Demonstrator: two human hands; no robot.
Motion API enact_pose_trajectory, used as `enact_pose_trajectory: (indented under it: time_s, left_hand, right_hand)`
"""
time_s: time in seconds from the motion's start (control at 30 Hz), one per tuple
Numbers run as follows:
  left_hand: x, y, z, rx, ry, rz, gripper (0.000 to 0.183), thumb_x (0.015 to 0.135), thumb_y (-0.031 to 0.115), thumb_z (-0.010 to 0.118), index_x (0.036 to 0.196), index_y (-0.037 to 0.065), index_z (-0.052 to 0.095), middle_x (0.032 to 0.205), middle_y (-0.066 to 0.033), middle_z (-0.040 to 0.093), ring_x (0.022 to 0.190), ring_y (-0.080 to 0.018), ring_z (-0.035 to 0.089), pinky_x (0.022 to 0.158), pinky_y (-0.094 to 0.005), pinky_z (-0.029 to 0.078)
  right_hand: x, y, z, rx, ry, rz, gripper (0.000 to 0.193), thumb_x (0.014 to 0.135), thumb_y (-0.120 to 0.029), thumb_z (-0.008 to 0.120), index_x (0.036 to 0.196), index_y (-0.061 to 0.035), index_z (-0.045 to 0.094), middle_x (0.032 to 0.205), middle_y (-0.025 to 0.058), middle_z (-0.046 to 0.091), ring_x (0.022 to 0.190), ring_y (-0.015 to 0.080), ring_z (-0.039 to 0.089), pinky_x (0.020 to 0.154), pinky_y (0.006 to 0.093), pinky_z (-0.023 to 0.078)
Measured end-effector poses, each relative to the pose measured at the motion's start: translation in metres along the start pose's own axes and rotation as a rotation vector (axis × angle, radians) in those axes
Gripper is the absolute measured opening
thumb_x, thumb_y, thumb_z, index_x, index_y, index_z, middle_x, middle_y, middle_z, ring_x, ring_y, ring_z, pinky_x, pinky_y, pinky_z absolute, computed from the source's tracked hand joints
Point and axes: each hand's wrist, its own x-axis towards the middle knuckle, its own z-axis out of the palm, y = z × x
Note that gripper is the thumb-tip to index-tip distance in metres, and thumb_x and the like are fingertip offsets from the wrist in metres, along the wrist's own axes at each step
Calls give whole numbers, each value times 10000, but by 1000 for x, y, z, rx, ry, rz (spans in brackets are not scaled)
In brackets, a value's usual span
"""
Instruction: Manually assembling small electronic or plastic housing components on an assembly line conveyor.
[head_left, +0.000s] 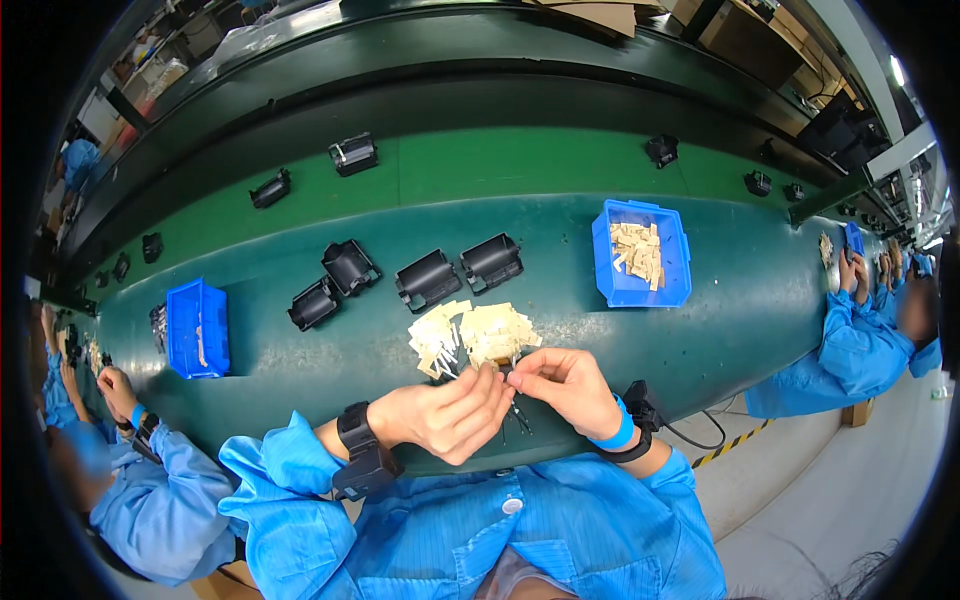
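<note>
My left hand [452,414] and my right hand [572,392] meet near the front edge of the green work surface. Both are closed with thumb and fingers pinched together, fingertips almost touching. What they pinch is too small to make out. Just beyond the fingertips lies a heap of flat cream-coloured pieces [498,330]. To its left a second cream heap [432,336] has thin white strips [447,358] among it. Small dark thin parts [517,416] show below my fingers at the table edge.
Several black plastic housings, such as this trough-shaped one [427,280], stand beyond the heaps. A blue bin [684,262] with cream pieces is at right, another blue bin [198,350] at left. Behind runs a green belt [520,160] carrying more housings. Co-workers [165,510] sit either side.
</note>
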Motion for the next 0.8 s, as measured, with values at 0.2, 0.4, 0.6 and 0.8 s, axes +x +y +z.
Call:
enact_pose_trajectory:
  time_s: [0.2,0.4,0.6,0.8]
  left_hand:
    - [5,-23,34,-176,1,-762,325,676,46,662,989,-34,632,962,-123,626,912,-271,584,749,-357,484]
    - [20,-27,90,195,-488,-710,357,703,129,624,1008,-56,629,899,-127,633,994,-246,525,854,-358,405]
    - [23,-37,52,-854,263,-1488,182,936,78,516,1051,-23,614,966,-98,665,833,-196,653,635,-295,540]
    - [16,4,-1,-1880,612,-1682,247,987,139,439,1174,-3,515,1116,-112,603,1004,-223,625,807,-365,570]
  right_hand:
    - [-4,-26,-39,52,255,-235,63,817,-7,685,877,-2,668,816,28,666,736,67,596,697,197,484]
    - [-8,-33,-50,142,210,-250,82,816,7,682,891,-12,656,828,21,652,739,61,581,692,190,472]
    - [-7,-22,-49,187,-35,-285,115,811,50,655,908,-11,643,1144,70,577,990,99,550,846,242,464]
    - [0,-23,-10,156,-159,-237,90,812,52,659,880,-1,635,1294,103,474,984,114,566,844,246,473]
